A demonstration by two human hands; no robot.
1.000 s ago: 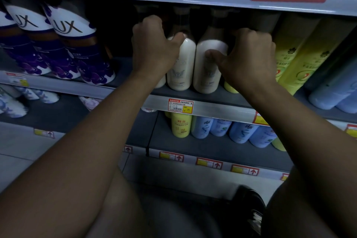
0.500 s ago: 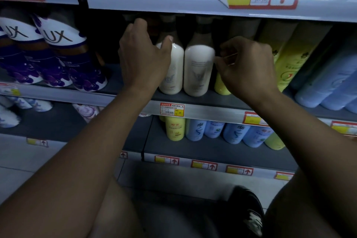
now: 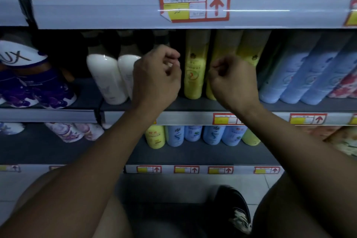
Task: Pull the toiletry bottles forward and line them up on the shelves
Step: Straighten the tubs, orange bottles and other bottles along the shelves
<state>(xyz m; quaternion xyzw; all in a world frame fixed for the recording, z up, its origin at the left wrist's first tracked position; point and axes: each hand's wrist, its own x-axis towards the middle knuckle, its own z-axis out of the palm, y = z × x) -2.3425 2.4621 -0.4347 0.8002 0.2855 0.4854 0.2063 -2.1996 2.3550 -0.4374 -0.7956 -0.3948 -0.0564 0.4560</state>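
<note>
**A:** Biggest change first: both hands have come off the white bottles and shifted right along the middle shelf. A second ago the thumbs were pressed to two of those bottles; now they stand free at the near edge, side by side and touching.

**B:** So that pair looks finished?

**A:** I'd judge so. They sit forward and level with each other. The yellow bottles just to their right seem to be next.

**B:** What are the hands doing?

**A:** The left hand hovers in front of the gap between white and yellow, fingers loosely curled, holding nothing I can see. The right hand is curled tighter in front of the second yellow bottle; whether its fingertips touch that bottle I cannot tell, since the hand hides the contact.

**B:** And round about?

**A:** Pale blue bottles lean in a row further right, purple LUX packs stand at far left. The shelf above juts out over the bottle tops, with a red price tag on its lip. Small yellow and blue bottles fill the shelf below.

**B:** Anything in the way?

**A:** The overhang leaves little room above the yellow bottles, and they are packed close, so pulling one may drag its neighbour. The far back is too dark to read.
</note>
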